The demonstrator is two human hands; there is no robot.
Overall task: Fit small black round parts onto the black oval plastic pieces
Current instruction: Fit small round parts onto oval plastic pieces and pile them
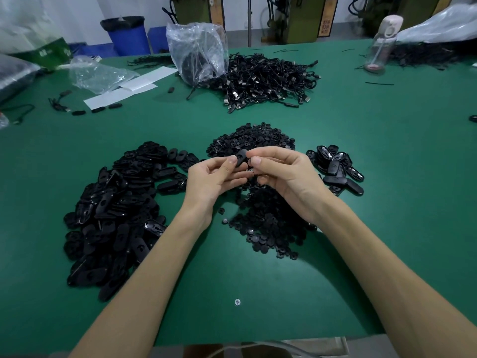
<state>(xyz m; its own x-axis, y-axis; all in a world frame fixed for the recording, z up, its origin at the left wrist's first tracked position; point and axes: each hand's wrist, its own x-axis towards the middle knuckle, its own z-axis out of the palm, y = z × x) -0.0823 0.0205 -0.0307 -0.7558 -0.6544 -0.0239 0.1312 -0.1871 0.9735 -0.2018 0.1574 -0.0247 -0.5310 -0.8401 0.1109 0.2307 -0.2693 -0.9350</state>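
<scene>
Over the middle of the green table (335,254), the left hand (216,177) pinches one oval piece (241,157) by thumb and fingers. The right hand (286,174) nips its right end, though I cannot tell whether a round part sits under those fingertips. This looks like the fitting step itself. The unfitted ovals (116,202) lie left, the round parts (268,223) just beneath the hands, and a smaller heap (338,166) right. Next would come a firm press home, then a set-down.
</scene>
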